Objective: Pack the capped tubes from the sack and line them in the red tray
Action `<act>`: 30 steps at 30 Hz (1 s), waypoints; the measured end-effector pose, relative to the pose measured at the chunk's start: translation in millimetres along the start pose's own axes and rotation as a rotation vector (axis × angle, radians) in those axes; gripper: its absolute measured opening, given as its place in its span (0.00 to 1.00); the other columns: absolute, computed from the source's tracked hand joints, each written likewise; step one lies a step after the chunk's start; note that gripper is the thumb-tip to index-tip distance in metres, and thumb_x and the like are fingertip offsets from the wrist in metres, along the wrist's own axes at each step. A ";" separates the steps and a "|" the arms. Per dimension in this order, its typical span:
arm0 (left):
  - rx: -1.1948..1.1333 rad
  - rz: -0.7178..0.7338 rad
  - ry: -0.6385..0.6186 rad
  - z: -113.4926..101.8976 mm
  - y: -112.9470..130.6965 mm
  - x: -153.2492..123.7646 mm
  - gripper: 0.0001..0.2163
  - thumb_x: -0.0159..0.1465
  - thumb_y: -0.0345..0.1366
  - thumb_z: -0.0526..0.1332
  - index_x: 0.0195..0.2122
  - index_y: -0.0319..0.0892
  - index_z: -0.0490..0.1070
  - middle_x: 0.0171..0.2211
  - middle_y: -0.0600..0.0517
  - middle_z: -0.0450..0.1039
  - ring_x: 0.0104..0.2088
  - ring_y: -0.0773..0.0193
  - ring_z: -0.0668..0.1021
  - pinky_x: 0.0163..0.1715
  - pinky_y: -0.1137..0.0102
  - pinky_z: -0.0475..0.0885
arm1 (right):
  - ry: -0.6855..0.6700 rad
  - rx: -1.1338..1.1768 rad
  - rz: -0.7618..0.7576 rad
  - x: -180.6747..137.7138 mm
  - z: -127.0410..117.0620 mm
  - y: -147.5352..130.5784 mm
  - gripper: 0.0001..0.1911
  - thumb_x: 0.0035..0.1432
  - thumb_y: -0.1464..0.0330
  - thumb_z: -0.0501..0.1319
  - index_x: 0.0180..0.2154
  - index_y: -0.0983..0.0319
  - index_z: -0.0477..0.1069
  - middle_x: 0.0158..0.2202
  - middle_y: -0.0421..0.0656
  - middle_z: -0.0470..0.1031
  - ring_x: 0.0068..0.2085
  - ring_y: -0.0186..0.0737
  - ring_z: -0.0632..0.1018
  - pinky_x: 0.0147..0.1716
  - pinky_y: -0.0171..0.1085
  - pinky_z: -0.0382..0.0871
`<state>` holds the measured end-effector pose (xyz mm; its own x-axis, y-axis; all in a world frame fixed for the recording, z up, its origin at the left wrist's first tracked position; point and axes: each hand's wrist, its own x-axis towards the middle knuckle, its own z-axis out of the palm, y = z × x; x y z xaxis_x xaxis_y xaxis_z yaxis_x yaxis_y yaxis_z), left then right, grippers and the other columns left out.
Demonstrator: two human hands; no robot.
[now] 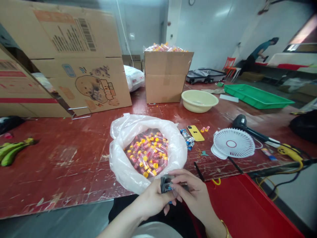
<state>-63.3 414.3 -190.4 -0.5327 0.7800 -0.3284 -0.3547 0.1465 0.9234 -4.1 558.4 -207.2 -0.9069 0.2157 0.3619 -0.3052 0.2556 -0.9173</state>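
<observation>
Low in front of me, both hands meet at the near edge of a white plastic bag point(175, 142). My left hand point(155, 198) is closed round a small dark grey and blue object point(165, 184), whose kind I cannot make out. My right hand point(194, 188) pinches the same object from the other side, its fingers covering part of it. The bag's rim is rolled down. Inside lie many small clear tubes point(148, 152) with yellow caps and pinkish-red contents. Blue and white packets point(188, 140) lie right of the bag, beside a yellow phone point(195, 133).
A white fan point(232, 143), small scissors point(203, 153) and a dark handheld tool point(255, 132) are on the right. Behind stand a cream basin point(199, 100), a filled cardboard box point(165, 79) and a green tray point(260, 99). Bananas point(15, 150) lie left. A person point(260, 51) bends far off.
</observation>
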 end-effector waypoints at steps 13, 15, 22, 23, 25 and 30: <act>-0.359 -0.015 -0.009 0.0 -3.1 2.0 0.19 0.44 0.33 0.74 0.36 0.35 0.74 0.29 0.49 0.72 0.29 0.67 0.74 0.21 0.78 0.70 | -0.118 0.040 -0.066 -8.5 -19.2 8.7 0.04 0.59 0.73 0.57 0.34 0.58 0.67 0.43 0.45 0.70 0.47 0.42 0.73 0.46 0.41 0.69; -0.461 -0.012 -0.014 0.1 -6.7 -0.2 0.23 0.44 0.38 0.75 0.39 0.36 0.73 0.32 0.47 0.74 0.32 0.64 0.77 0.22 0.77 0.72 | -0.098 0.205 0.046 -10.4 -24.9 10.2 0.03 0.60 0.71 0.59 0.33 0.59 0.66 0.38 0.45 0.72 0.41 0.41 0.75 0.40 0.39 0.71; -0.471 -0.082 -0.052 11.7 -24.9 3.6 0.15 0.57 0.42 0.67 0.38 0.35 0.70 0.36 0.42 0.76 0.35 0.60 0.79 0.22 0.74 0.73 | 0.136 0.418 0.397 -41.6 -64.4 20.7 0.12 0.48 0.64 0.71 0.29 0.62 0.70 0.31 0.42 0.74 0.31 0.35 0.73 0.31 0.34 0.69; -0.478 -0.096 -0.067 13.4 -25.3 5.1 0.15 0.58 0.42 0.66 0.38 0.36 0.70 0.38 0.41 0.76 0.35 0.60 0.79 0.22 0.74 0.73 | 0.196 0.420 0.425 -48.6 -69.2 21.9 0.14 0.46 0.64 0.72 0.29 0.62 0.70 0.30 0.42 0.73 0.30 0.34 0.73 0.31 0.34 0.68; -0.468 -0.118 -0.053 16.3 -24.2 8.4 0.15 0.59 0.44 0.65 0.38 0.36 0.69 0.40 0.40 0.76 0.36 0.60 0.79 0.22 0.74 0.72 | 0.299 0.415 0.481 -60.4 -75.1 22.7 0.15 0.44 0.63 0.73 0.29 0.63 0.71 0.28 0.40 0.73 0.29 0.33 0.72 0.30 0.34 0.68; -0.090 0.054 0.058 28.1 -24.6 19.3 0.18 0.51 0.43 0.71 0.35 0.37 0.69 0.31 0.49 0.74 0.28 0.67 0.74 0.21 0.76 0.67 | 0.333 0.347 0.546 -64.2 -66.4 16.4 0.16 0.42 0.62 0.74 0.28 0.64 0.72 0.25 0.39 0.73 0.27 0.32 0.71 0.29 0.33 0.66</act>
<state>-43.3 442.8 -213.9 -0.5954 0.7484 -0.2922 -0.3908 0.0480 0.9192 68.4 611.3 -234.5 -0.8368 0.5163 -0.1821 0.0413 -0.2722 -0.9614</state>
